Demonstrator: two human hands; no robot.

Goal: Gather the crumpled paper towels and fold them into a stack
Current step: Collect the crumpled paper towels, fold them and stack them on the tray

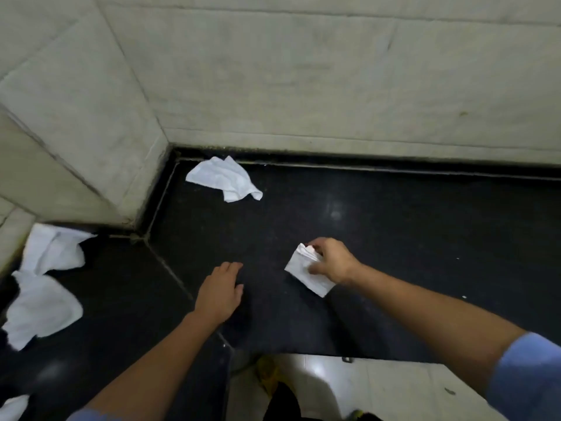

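Dark counter [394,238] meets a pale tiled wall [303,86] at an inside corner, far left. Right hand [332,259] grips a folded paper towel [303,275] near the centre, fingers curled over its far edge, thumb on its near face; whether the towel's lower corner touches the counter cannot be told. Left hand [220,291] is open, palm down, fingers straight and close together, left of the folded paper towel and apart from it; contact with the counter cannot be confirmed.

A crumpled far towel [224,179] lies by the corner, well apart from both hands. At the left edge an upper left towel [54,249] and a lower left towel [39,311] lie crumpled, the two seeming to touch; an edge towel [12,407] shows at the near left, cut off by the frame. Blue sleeve [528,375] covers the right upper arm; pale floor [379,384] shows beyond the counter's near edge.
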